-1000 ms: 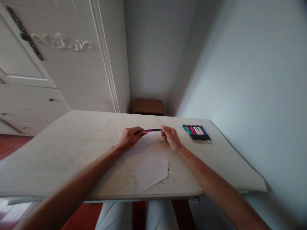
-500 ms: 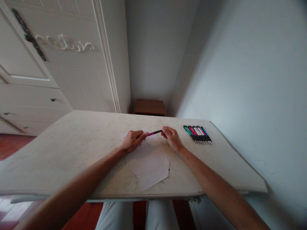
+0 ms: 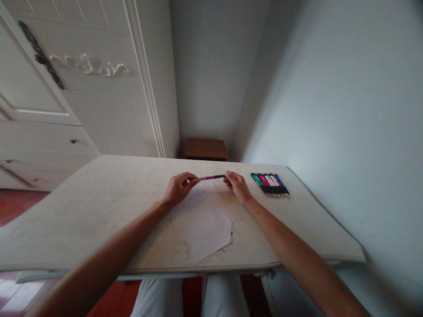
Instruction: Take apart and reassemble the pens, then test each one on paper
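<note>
A pen (image 3: pixel 210 177) with a purple barrel and a black grip stretches level between my two hands, above the top of a torn sheet of lined paper (image 3: pixel 208 224). My left hand (image 3: pixel 180 187) pinches its left end between thumb and fingers. At the black end, the fingers of my right hand (image 3: pixel 235 185) are closed around the tip, which they hide. To the right of that hand lies a neat row of pens (image 3: pixel 271 185) with green, pink, white and blue barrels, their black grips and metal tips towards me.
The pale table (image 3: pixel 109 211) carries the paper and the pens. Along its right side stands a grey-blue wall (image 3: pixel 346 132). A white cupboard (image 3: pixel 109 114) rises at the far left, and a small brown wooden stand (image 3: pixel 206 148) sits beyond the far edge.
The pen has turned from slanted to nearly level. My left hand has shifted slightly left and up, its grip now nearer the pen's left end; my right hand stays closed on the black end.
</note>
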`<state>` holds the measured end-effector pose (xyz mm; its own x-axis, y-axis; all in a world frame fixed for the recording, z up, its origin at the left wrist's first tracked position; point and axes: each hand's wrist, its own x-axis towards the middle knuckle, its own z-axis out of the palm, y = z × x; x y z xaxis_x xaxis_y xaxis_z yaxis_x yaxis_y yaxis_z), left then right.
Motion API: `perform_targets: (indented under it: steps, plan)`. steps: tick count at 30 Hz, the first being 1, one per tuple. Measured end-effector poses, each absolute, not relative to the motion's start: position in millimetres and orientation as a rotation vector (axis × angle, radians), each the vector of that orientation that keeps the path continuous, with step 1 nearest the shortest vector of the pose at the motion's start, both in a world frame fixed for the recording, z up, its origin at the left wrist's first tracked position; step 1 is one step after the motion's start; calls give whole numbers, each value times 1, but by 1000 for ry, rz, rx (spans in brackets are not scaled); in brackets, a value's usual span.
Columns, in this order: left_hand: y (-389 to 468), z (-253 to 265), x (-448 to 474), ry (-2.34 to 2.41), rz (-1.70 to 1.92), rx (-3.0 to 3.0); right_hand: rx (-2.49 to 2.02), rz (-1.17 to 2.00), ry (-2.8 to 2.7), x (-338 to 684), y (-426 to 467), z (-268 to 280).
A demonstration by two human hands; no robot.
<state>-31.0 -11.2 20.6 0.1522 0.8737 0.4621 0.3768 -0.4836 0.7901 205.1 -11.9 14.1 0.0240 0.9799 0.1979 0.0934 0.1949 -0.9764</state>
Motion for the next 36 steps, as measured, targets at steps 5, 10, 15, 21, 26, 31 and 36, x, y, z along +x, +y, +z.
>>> perform_targets:
  steps: [5, 10, 15, 21, 26, 31, 36]
  plan:
    - [-9, 20, -34, 1218, 1261, 1943, -1107, 914, -1517, 208, -11, 14]
    - [-9, 23, -36, 1259, 1260, 1938, -1069, 930, -1541, 210, -8, 13]
    - [-6, 21, -36, 1246, 1285, 1936, -1053, 1036, -1477, 210, -5, 12]
    - [-3, 17, -37, 1248, 1272, 2021, -1131, 1010, -1507, 214, -3, 6]
    - [-4, 18, -36, 1266, 1281, 2035, -1128, 901, -1620, 214, -5, 7]
    - [-4, 19, -37, 1286, 1294, 2009, -1037, 806, -1577, 216, -2, 10]
    - [-5, 20, -38, 1297, 1296, 2002, -1061, 679, -1623, 228, 4, 9]
